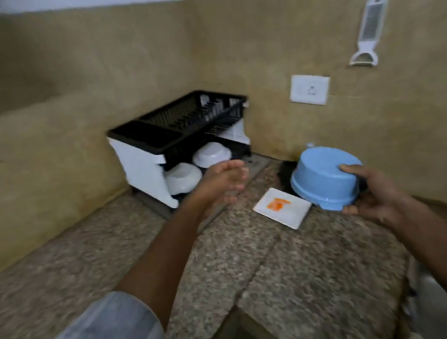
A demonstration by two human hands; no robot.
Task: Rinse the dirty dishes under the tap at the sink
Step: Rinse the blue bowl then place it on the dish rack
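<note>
Here a speckled stone bench (303,273) meets tan tiled walls. Nearest the white plate (282,207), the right hand (375,194) has fingers curled round one upturned blue bowl (325,179); the left hand (226,184) hovers, fingers loose. Beyond the plate, one black dish rack (182,129) shelters two white bowls (211,153).

Dim, flat indoor light with soft shadows — motion blur smears the edges, and wide-angle distortion bends the walls.
</note>
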